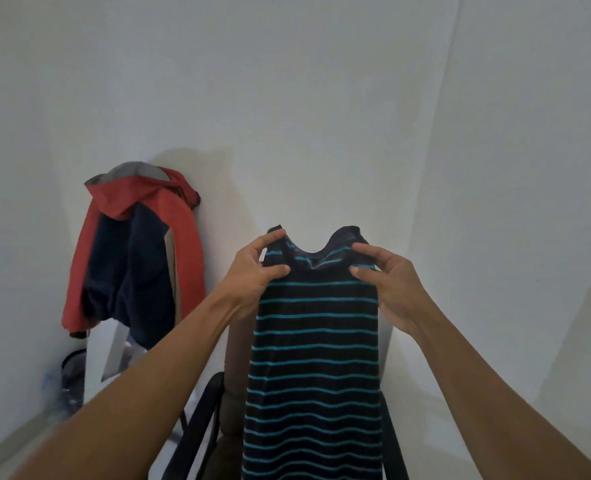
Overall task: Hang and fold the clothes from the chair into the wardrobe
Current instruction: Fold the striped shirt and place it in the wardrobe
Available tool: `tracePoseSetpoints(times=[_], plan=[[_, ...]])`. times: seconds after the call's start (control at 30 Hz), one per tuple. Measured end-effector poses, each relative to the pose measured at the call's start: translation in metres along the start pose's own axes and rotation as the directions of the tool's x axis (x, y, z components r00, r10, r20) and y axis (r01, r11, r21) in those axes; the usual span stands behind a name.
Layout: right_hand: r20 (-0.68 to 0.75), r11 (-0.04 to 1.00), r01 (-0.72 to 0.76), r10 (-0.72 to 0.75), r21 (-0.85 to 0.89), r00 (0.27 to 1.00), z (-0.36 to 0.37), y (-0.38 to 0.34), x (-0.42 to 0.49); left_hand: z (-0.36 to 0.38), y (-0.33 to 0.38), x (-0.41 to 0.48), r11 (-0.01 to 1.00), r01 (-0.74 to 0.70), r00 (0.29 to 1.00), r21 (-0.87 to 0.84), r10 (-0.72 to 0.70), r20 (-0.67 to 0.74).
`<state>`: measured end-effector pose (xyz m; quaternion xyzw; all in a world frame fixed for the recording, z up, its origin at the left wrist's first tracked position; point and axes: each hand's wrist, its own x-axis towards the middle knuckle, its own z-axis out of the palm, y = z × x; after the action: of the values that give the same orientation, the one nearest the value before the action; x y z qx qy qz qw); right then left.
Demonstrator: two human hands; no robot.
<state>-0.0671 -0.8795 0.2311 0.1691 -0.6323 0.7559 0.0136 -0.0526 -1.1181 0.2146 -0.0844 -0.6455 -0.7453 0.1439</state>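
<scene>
Hands pinch the shirt at its shoulders, your left hand and right hand holding it above the chair; unfolded, wardrobe unseen (jacket waits far left).

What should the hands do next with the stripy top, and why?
Probably bring the two shoulders together, folding the black knit top with teal stripes in half lengthwise: the left hand and right hand each pinch one shoulder, it hangs straight, and no hanger is in view.
</scene>
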Motion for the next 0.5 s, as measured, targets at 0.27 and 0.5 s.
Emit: tracePoseSetpoints(times=[0.27, 0.5], plan=[[0.025, 0.957, -0.224, 0.223, 0.185, 0.974, -0.025, 0.124, 0.108, -0.003, -0.119, 0.097, 0.959, 0.226, 0.969, -0.17, -0.24, -0.065], [0.064, 0.908, -0.352, 0.346, 0.227, 0.936, -0.039, 0.2, 0.131, -0.015, -0.188, 0.117, 0.925, 0.338, 0.937, -0.174, -0.349, -0.033]])
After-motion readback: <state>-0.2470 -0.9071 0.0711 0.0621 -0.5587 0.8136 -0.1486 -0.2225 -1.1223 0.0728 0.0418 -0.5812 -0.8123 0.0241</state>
